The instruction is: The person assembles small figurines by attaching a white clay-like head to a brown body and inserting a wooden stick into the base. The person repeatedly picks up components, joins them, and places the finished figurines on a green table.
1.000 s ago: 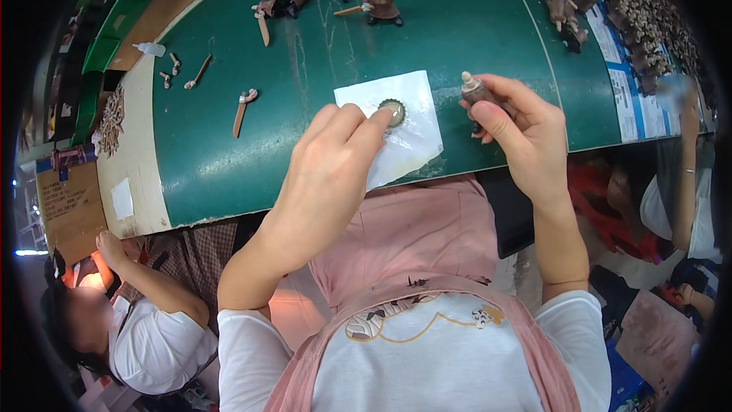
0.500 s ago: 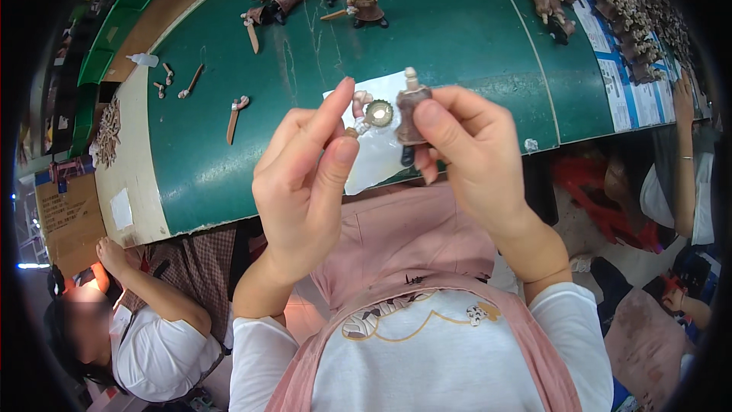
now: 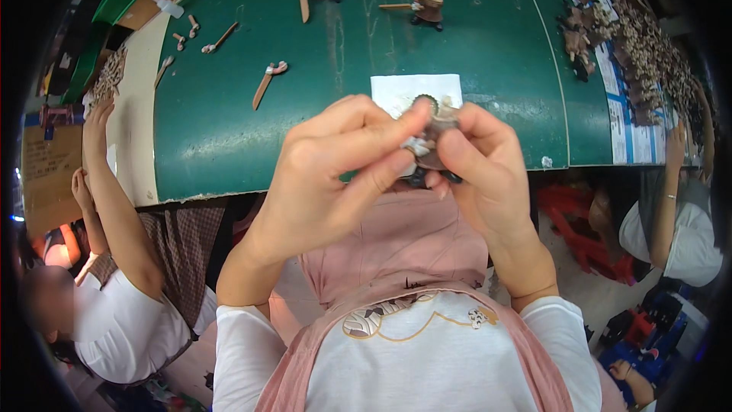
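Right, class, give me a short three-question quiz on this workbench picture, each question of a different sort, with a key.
1. True or false: both the left hand and the right hand grip the small brown figure.
2. Multiple choice: the white paper sheet lies on A) the green table mat, B) a red tray, C) the floor.
3. Fill the gap: the loose brown stick part lies to the person's ____ of the white paper sheet.

Key: 1 true; 2 A; 3 left.
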The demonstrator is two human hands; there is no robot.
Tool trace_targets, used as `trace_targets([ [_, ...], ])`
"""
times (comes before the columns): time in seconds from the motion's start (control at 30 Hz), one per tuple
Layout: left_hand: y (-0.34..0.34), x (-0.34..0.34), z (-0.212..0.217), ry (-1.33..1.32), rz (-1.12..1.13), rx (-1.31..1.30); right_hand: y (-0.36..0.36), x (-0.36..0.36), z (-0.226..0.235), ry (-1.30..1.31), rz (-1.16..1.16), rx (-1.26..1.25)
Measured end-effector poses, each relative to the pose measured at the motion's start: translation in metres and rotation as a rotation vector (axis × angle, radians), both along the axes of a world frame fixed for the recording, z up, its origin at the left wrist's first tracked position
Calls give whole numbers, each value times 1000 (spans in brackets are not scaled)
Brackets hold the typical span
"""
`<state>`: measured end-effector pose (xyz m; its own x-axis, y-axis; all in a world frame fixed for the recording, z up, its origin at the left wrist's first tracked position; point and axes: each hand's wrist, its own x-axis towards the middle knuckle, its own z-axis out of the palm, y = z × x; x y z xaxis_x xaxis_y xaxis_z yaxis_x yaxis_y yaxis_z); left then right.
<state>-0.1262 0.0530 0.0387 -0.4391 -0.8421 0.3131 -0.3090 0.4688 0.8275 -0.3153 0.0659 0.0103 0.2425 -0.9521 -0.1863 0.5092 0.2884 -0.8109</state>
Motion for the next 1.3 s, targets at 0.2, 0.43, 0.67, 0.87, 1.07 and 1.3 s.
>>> trace_targets([
  [0.2,-1,-13,9,-262,309,-420,-1,8,-1,533,-231,-759],
  [0.43,1,-12,-9,-271,244,-429,0,18,-8,853,-249,-946],
  [0.67,2,-1,-7,-300,272,-479,-5,26,5,694,-123,-723],
  [0.87,-41,110,28,-244,548,-246,-78,-28,8,730,-133,-574],
  [1.07,-109,266,94,80,1047,-340,-114,-66,-12,802,28,-536],
  [1.3,-36,111,-11,-525,491,-138,-130,-55,-46,932,6,-684],
])
